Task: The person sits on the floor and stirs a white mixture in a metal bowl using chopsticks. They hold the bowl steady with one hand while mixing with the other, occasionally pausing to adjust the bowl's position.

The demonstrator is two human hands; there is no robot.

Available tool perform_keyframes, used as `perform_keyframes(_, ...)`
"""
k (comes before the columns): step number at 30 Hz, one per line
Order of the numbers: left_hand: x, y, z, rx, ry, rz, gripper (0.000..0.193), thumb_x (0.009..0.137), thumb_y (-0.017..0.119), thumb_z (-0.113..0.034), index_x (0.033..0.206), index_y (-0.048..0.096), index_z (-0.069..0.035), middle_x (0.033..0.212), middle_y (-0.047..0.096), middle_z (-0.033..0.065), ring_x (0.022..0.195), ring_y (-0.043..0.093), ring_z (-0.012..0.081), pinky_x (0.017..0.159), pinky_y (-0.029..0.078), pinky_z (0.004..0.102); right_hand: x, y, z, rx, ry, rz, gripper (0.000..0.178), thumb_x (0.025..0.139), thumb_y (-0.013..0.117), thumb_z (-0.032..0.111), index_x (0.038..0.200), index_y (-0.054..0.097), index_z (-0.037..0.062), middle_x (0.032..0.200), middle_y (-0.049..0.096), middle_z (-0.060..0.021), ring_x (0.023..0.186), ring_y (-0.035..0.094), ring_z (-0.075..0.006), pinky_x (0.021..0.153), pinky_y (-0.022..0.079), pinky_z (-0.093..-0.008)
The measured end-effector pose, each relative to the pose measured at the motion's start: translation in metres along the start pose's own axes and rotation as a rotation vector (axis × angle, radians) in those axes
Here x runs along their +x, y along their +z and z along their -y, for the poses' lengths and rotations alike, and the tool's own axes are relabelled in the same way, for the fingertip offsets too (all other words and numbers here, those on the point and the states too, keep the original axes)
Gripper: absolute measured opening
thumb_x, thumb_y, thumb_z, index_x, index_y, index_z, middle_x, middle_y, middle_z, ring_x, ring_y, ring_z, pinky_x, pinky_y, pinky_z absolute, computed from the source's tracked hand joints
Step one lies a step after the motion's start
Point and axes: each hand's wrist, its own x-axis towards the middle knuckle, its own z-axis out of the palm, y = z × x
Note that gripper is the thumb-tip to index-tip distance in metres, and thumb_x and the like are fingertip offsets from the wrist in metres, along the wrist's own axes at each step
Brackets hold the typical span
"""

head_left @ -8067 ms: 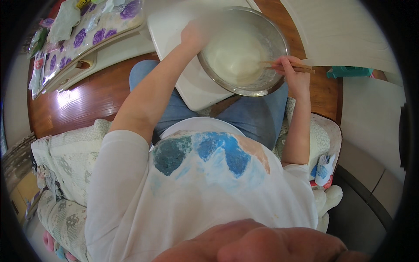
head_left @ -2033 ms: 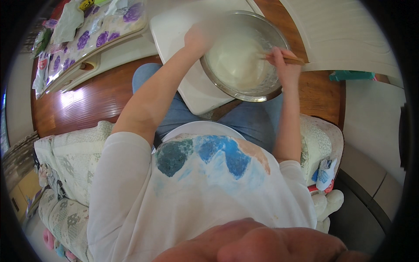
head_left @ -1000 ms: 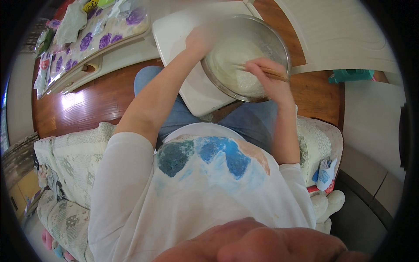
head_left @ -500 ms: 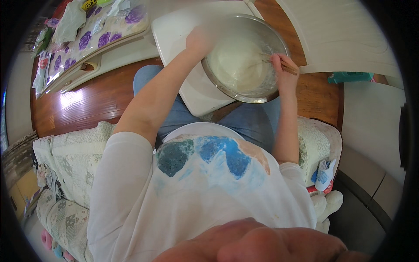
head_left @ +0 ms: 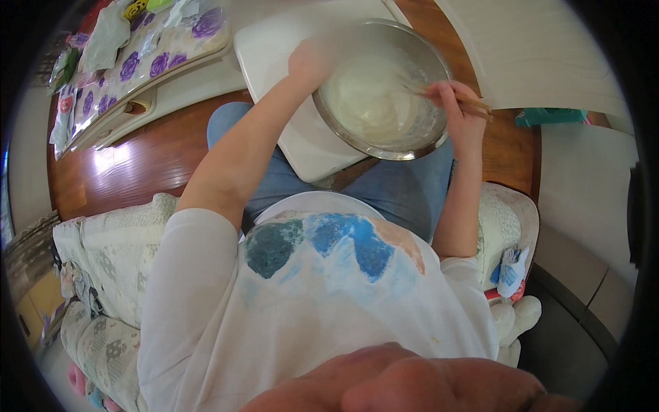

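Observation:
A wide metal bowl [head_left: 396, 156] rests on a white board-like surface, tilted slightly. Inside lies a pale, creamy batter-like mixture [head_left: 367, 103] with swirl marks, and smears of it cling to the right wall. Wooden chopsticks [head_left: 475, 104] are gripped in my right hand [head_left: 458, 103], closed around them at the bowl's right rim. Their far ends reach into the mixture. My left hand [head_left: 312, 60] is at the bowl's upper left rim; a blurred patch covers its fingers, so their grip on the rim cannot be made out.
Under the bowl is the white surface [head_left: 295, 144], above my knees. At the far left stands a table [head_left: 182, 44] with a purple-flowered cover and several bags. A pale panel [head_left: 542, 55] lies at the far right, near a green item [head_left: 552, 117]. Patterned sofa covers [head_left: 113, 237] flank me.
My right hand has moved right and outward with the chopsticks, drawing them toward the bowl's right rim. The swirl in the mixture has changed shape. My left hand stays at the rim.

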Motion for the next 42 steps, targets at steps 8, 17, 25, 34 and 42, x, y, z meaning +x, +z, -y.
perform_keyframes(8, -0.001, -0.002, -0.001, 0.022, 0.054, -0.053, 0.043, 0.090, 0.044, -0.042, 0.092, 0.058, 0.000, 0.087, 0.063, 0.0213, 0.084, 0.060, 0.0382, 0.073, 0.047, 0.0453, 0.028, 0.058, -0.038, 0.050, -0.082, 0.104, 0.013, 0.084, 0.063, 0.011, 0.088, 0.066, -0.0013, 0.081, 0.067, -0.0052, 0.078, 0.062, -0.0118, 0.071, 0.049, -0.0241)
perform_keyframes(17, -0.002, -0.004, -0.001, 0.008, 0.003, 0.003, 0.043, 0.090, 0.044, -0.042, 0.092, 0.057, -0.001, 0.088, 0.063, 0.0212, 0.085, 0.060, 0.0374, 0.073, 0.047, 0.0451, -0.027, 0.014, 0.011, -0.028, 0.155, 0.418, 0.015, 0.085, 0.062, 0.012, 0.088, 0.067, -0.0011, 0.083, 0.066, -0.0050, 0.079, 0.062, -0.0127, 0.071, 0.049, -0.0236)
perform_keyframes(25, -0.002, -0.003, 0.000, 0.011, 0.040, -0.027, 0.043, 0.090, 0.045, -0.041, 0.091, 0.058, 0.000, 0.087, 0.063, 0.0217, 0.084, 0.060, 0.0381, 0.073, 0.047, 0.0451, -0.024, -0.013, -0.013, -0.127, 0.199, -0.014, 0.013, 0.084, 0.064, 0.011, 0.089, 0.066, 0.0000, 0.078, 0.065, -0.0046, 0.070, 0.059, -0.0108, 0.063, 0.047, -0.0223)
perform_keyframes(34, -0.001, -0.004, -0.003, 0.047, -0.005, 0.022, 0.043, 0.090, 0.045, -0.040, 0.091, 0.057, 0.000, 0.089, 0.063, 0.0220, 0.085, 0.059, 0.0382, 0.074, 0.047, 0.0451, -0.006, 0.056, -0.021, -0.101, 0.002, 0.257, 0.015, 0.083, 0.065, 0.013, 0.091, 0.067, 0.0010, 0.080, 0.065, -0.0051, 0.068, 0.058, -0.0100, 0.061, 0.047, -0.0217)
perform_keyframes(42, 0.002, 0.001, 0.003, 0.013, -0.010, 0.022, 0.043, 0.091, 0.045, -0.041, 0.090, 0.057, 0.000, 0.087, 0.063, 0.0212, 0.084, 0.059, 0.0378, 0.073, 0.047, 0.0448, -0.020, -0.016, 0.002, -0.116, 0.318, 0.258, 0.016, 0.084, 0.063, 0.015, 0.091, 0.068, 0.0015, 0.083, 0.066, -0.0048, 0.075, 0.062, -0.0112, 0.063, 0.052, -0.0236)
